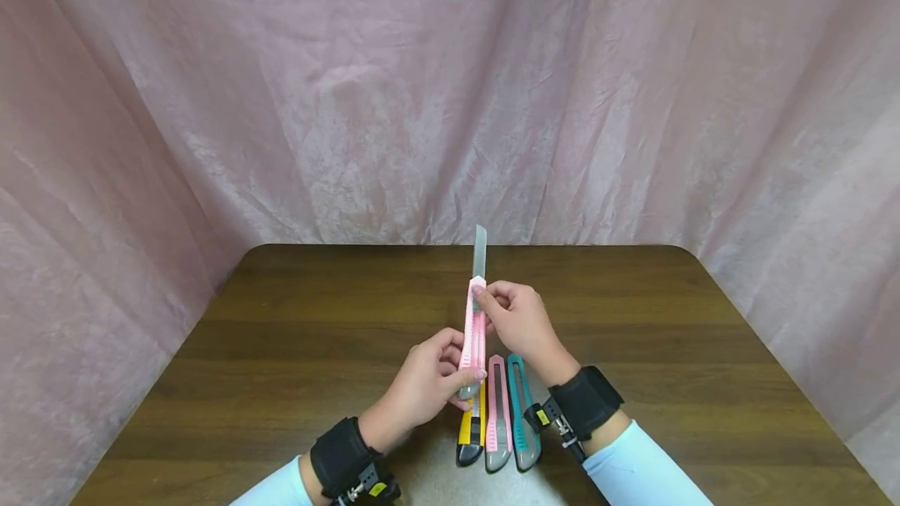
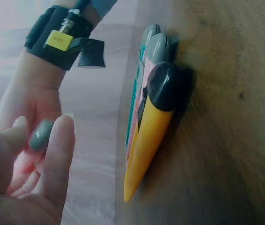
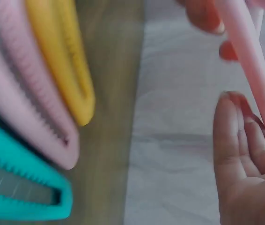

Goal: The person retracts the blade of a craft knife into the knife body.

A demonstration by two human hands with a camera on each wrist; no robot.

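Observation:
A pink box cutter (image 1: pixel 473 338) is held up above the table, its long blade (image 1: pixel 480 252) sticking out of the far end. My left hand (image 1: pixel 425 381) grips its lower part by the grey butt (image 2: pixel 41 136), thumb across it. The right hand (image 1: pixel 520 322) pinches the same cutter near its front, thumb on the face just below the blade. Beneath them lie three more cutters side by side: a yellow one (image 1: pixel 466 432) with a black butt, a second pink one (image 1: pixel 492 420) and a teal one (image 1: pixel 518 420). The left hand partly covers the yellow one.
The brown wooden table (image 1: pixel 316 350) has its far edge just beyond the raised cutter. A pinkish curtain (image 1: pixel 394 100) hangs behind it. Black straps with small cameras sit on both wrists; the right wrist's camera (image 1: pixel 539 417) is close to the teal cutter.

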